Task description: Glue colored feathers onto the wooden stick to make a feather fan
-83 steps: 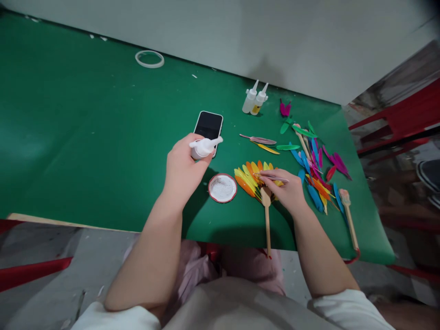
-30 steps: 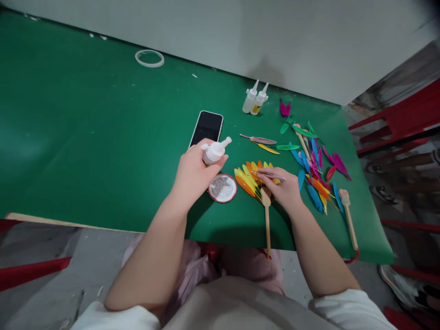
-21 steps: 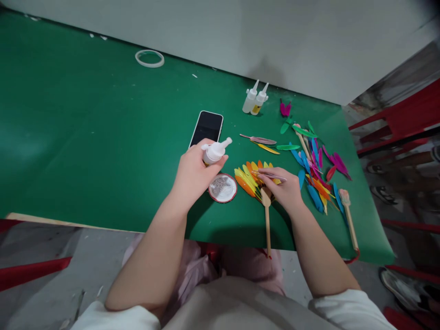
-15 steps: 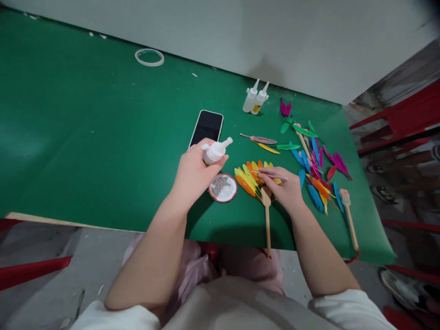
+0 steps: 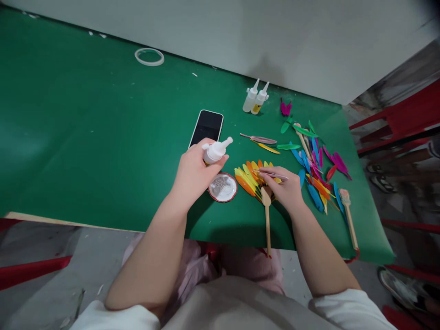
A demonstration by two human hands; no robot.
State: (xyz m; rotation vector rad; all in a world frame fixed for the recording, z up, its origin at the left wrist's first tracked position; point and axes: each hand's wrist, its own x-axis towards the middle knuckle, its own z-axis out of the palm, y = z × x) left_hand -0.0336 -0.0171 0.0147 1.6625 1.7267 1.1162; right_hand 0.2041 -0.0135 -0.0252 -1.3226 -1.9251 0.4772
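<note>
My left hand [image 5: 195, 172] is wrapped round a white glue bottle [image 5: 216, 151], its nozzle tilted up to the right. Just below the bottle lies a round red-rimmed lid [image 5: 222, 188] with white stuff and small beads in it. In my right hand [image 5: 283, 185] is a pair of pinkish tweezers [image 5: 275, 176], pinched between thumb and fingers, the tips over the feathers. Under them a fan of yellow and orange feathers [image 5: 245, 179] spreads from a wooden handle [image 5: 267, 220], which reaches over the table's front edge. My right hand covers the fan's right part.
Behind my left hand lies a phone [image 5: 208, 126]. Two glue bottles [image 5: 255, 101] stand at the back. Loose coloured feathers [image 5: 314, 169] and another wooden stick [image 5: 349, 220] lie on the right. A tape ring [image 5: 149, 57] rests at the far left of the green table [image 5: 85, 137].
</note>
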